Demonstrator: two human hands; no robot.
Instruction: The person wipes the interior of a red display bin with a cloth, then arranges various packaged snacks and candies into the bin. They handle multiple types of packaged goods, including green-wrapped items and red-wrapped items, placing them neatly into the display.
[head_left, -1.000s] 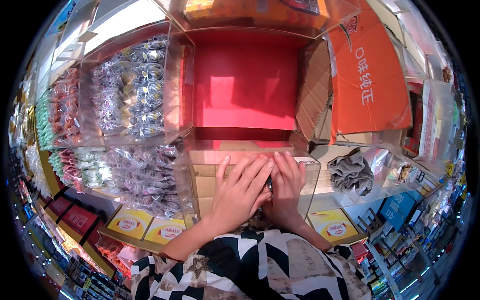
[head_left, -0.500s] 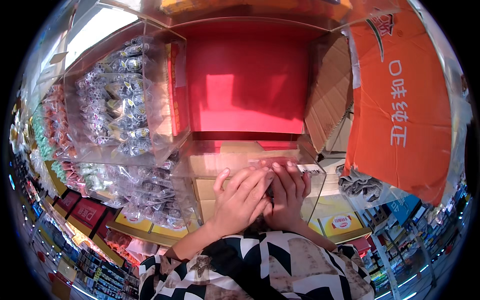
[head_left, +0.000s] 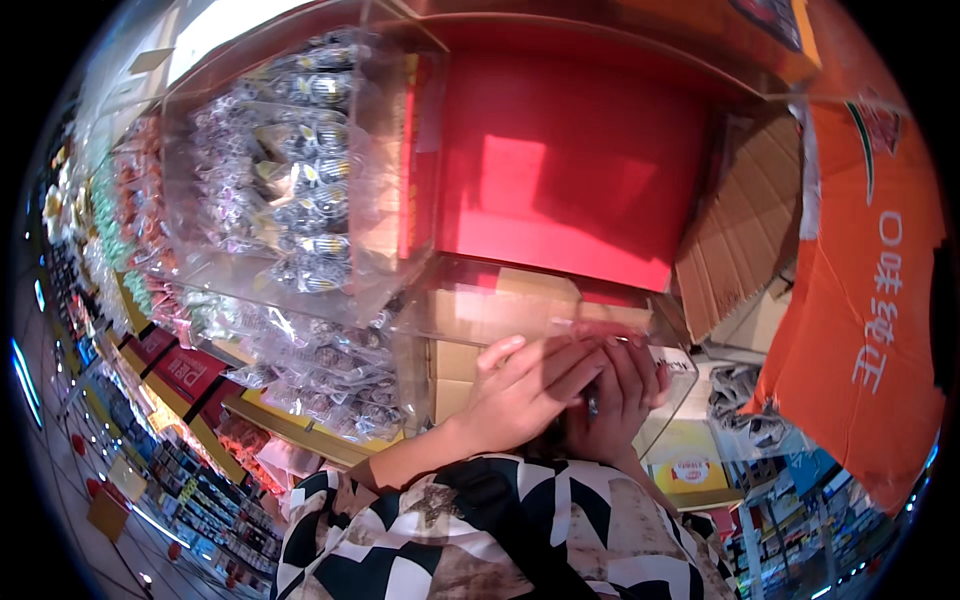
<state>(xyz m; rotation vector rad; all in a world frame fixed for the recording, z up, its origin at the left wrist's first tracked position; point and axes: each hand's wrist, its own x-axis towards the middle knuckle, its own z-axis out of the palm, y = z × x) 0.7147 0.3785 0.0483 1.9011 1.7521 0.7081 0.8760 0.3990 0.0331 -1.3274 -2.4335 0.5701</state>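
Observation:
My left hand (head_left: 530,392) and my right hand (head_left: 618,400) are together in front of my chest, at the near wall of a clear plastic bin (head_left: 490,312). The left fingers bend over toward the right ones and touch them, with the little finger apart. My right fingers are curled, their tips close to the bin wall. Between the palms is a small dark gap, and what lies in it is hidden. A reddish, shiny strip (head_left: 605,329) shows just past the fingertips; I cannot tell whether it is held or a reflection.
Ahead is a red panel (head_left: 570,165) inside the display. Clear bins of wrapped sweets (head_left: 315,165) stand left, with more packets (head_left: 335,385) below. On the right are a cardboard flap (head_left: 745,225), an orange printed sheet (head_left: 860,300) and a crumpled grey cloth (head_left: 745,405).
The view has turned and shifted, so the display and my hands appear farther right and tilted. My hands stay together in much the same pose against the bin.

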